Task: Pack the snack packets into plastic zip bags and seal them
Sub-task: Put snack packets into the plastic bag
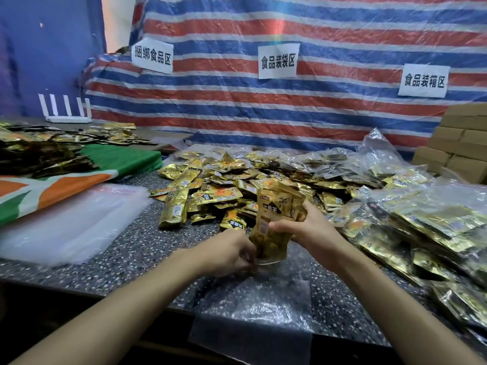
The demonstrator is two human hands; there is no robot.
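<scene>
My right hand grips a bundle of gold snack packets, held upright with its lower end inside the mouth of a clear zip bag. The bag lies on the speckled counter and hangs over its front edge. At the left side of the bag's mouth my left hand pinches the opening. A big heap of loose gold packets lies just behind my hands.
A stack of empty clear zip bags lies at the left. Filled, sealed bags pile up at the right. Cardboard boxes stand at the far right. A green, orange and white cloth carries more packets. A striped tarp with paper signs hangs behind.
</scene>
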